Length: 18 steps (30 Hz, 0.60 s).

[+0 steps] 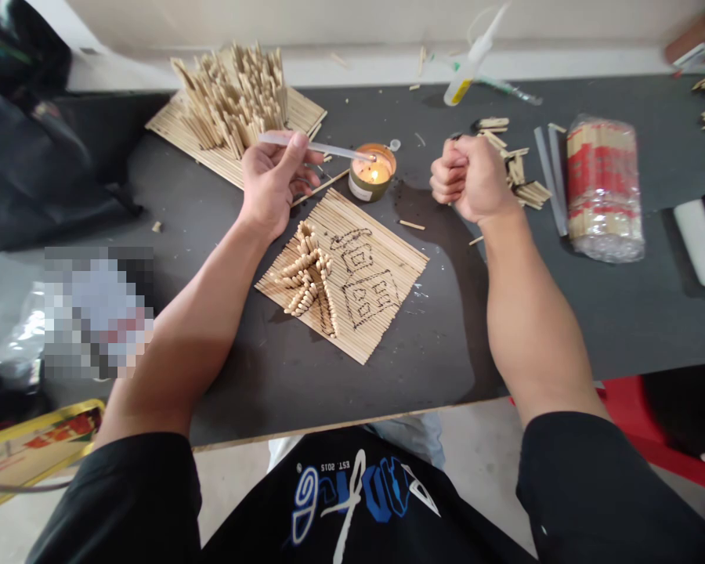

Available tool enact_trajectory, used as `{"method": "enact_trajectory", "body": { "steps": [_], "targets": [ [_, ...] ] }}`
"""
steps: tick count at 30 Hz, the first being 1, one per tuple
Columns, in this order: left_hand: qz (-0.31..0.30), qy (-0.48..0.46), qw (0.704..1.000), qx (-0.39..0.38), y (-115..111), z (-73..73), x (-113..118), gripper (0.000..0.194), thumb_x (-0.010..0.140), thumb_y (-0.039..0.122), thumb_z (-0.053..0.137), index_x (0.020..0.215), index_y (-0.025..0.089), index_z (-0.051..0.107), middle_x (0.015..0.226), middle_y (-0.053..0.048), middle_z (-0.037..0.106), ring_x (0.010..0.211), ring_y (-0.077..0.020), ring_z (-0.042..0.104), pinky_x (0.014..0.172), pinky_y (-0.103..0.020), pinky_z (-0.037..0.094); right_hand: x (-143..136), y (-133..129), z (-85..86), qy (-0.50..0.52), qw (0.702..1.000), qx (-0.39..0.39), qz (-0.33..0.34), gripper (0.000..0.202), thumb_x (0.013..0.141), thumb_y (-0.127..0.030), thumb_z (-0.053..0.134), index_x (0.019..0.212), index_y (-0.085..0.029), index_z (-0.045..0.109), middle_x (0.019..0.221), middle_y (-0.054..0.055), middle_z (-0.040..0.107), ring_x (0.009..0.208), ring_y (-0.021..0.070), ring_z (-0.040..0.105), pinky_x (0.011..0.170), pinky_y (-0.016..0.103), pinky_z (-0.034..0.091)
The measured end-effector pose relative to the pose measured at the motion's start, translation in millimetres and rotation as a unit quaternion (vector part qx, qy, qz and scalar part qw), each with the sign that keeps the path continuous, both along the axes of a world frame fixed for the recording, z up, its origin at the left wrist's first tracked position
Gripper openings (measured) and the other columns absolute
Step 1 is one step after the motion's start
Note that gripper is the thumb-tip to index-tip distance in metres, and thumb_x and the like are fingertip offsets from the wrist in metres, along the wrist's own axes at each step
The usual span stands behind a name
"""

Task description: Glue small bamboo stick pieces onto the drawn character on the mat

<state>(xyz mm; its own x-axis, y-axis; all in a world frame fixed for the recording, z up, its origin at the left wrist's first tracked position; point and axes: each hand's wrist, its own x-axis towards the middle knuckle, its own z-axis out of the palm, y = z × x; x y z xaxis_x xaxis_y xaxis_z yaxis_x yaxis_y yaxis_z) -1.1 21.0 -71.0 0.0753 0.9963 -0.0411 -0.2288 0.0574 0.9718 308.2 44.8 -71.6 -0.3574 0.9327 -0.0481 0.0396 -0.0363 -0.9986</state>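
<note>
My left hand (273, 176) pinches a translucent white stick (334, 150), its far tip over the flame of a lit candle in a tin (361, 190). To the right of the candle, my right hand (470, 176) is closed in a fist above the table; what it holds, if anything, is hidden. Between my forearms lies a square mat of thin wooden sticks (388, 313) with dark outlined characters drawn on it. Short sticks stand upright on the mat's left part (309, 274), following one of the shapes.
Behind my left hand, a second mat (305, 110) bears many upright sticks. A glue bottle (464, 78) stands at the back. Loose short sticks (529, 192), translucent sticks (549, 180) and a wrapped stick bundle (604, 188) lie right. A dark bag (47, 164) sits left.
</note>
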Motion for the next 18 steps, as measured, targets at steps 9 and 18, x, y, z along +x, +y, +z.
{"method": "enact_trajectory", "body": {
  "steps": [9,18],
  "targets": [
    [0.007,0.003,1.000,0.009,1,-1.0,1,0.028,0.101,0.049,0.063,0.105,0.023,0.052,0.071,0.006,0.062,0.075,-0.0091,0.043,0.062,-0.027,0.026,-13,-17,15.0,0.066,0.995,-0.035,-0.066,0.041,0.087,-0.041,0.053,0.070,-0.024,0.021,0.060,-0.009,0.009,0.050,0.0079,0.002,0.052,0.030,0.005],
    [0.008,-0.026,0.999,0.035,2,6.7,-6,0.025,0.096,0.043,0.069,0.098,0.024,0.052,0.072,0.006,0.061,0.076,-0.0074,0.052,0.062,-0.022,0.037,-11,-24,37.9,0.098,0.993,-0.056,0.031,0.022,0.087,-0.036,0.059,0.074,-0.024,0.047,0.063,-0.006,0.013,0.052,0.0107,0.006,0.051,0.029,0.007]
  ]
}}
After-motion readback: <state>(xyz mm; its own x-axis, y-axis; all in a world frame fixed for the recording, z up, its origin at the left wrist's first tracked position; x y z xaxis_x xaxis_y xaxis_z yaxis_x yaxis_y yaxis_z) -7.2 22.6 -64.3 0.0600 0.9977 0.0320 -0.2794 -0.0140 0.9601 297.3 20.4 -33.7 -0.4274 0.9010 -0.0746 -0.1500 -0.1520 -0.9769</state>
